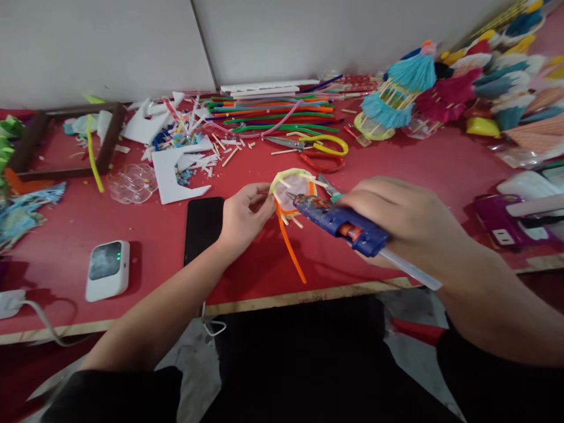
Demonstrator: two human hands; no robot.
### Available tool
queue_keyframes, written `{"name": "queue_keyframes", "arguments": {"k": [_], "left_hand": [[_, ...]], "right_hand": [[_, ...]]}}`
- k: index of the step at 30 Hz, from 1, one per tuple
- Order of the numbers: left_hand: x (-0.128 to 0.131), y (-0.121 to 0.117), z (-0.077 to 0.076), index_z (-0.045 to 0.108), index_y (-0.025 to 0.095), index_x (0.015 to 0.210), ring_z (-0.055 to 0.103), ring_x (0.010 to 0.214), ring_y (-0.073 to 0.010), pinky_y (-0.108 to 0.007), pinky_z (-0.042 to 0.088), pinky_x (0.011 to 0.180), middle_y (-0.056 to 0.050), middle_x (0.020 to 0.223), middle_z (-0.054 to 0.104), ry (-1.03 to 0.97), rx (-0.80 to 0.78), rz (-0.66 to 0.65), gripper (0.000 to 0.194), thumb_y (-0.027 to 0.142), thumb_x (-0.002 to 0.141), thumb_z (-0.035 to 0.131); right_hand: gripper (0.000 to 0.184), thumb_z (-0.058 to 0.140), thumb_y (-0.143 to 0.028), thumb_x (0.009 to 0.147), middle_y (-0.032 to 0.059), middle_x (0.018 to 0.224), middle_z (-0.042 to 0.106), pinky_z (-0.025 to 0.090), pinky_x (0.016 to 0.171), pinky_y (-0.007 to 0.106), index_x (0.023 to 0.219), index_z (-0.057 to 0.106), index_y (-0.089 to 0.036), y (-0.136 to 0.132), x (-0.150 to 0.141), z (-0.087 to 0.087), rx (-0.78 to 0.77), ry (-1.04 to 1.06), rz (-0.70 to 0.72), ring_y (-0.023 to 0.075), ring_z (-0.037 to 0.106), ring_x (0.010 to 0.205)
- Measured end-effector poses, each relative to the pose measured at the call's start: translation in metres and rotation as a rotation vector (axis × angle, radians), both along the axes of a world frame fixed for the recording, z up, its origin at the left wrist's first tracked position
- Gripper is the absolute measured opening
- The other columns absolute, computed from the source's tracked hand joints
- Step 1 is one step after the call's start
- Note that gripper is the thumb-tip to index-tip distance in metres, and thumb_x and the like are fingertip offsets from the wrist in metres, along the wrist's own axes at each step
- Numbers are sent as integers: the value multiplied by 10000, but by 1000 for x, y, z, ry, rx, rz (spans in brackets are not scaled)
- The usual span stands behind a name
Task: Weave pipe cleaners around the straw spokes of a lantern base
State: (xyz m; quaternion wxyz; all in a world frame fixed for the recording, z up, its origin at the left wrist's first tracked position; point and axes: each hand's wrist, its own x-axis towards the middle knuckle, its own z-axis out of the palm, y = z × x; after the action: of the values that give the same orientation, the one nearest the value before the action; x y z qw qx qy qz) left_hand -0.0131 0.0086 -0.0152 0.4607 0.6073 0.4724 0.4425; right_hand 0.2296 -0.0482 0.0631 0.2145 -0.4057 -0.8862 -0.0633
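Note:
My left hand (247,214) pinches the left rim of a small round craft base (288,183), pale inside with a yellow edge and short wooden sticks around it. An orange pipe cleaner (291,249) runs along part of its rim, and a loose end hangs down toward the table's front. In my right hand (392,214) is a blue hot glue gun (339,220), a clear glue stick jutting from its back. Its nozzle points left, over the base; whether it touches is unclear. Just behind the gun lies a metal-bladed tool (326,185), partly hidden by my right hand.
Scissors (324,144) with yellow and red handles lie beyond the base, before a pile of pipe cleaners (273,114). A black phone (202,226) and a white device (108,270) are at left. Blue-fringed crafts (399,88) stand at back right, near a purple power strip (506,220).

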Motion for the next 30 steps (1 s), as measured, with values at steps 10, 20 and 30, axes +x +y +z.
{"name": "queue_keyframes", "arguments": {"k": [10,20,30], "left_hand": [[0,-5,3,727,141,1049,782,878,-185,-247,623,776,-87,959,812,86,114,-8,259,306,854,679],[2,-6,4,730,144,1048,784,870,-193,-248,623,760,-81,956,814,50,91,-30,256,302,851,687],[3,-8,6,723,140,1042,782,900,-205,-260,630,791,-98,985,811,18,41,-51,279,339,849,690]], "right_hand": [[147,491,-228,928,78,752,581,470,631,345,806,566,-201,7,-9,-10,119,-187,-38,212,523,691],[218,546,-119,830,25,681,494,432,565,300,708,435,-262,5,-20,-17,234,-79,-66,184,469,640],[232,569,-150,746,5,671,435,379,533,305,737,371,-271,6,-22,-18,202,-17,-98,172,430,620]]}}
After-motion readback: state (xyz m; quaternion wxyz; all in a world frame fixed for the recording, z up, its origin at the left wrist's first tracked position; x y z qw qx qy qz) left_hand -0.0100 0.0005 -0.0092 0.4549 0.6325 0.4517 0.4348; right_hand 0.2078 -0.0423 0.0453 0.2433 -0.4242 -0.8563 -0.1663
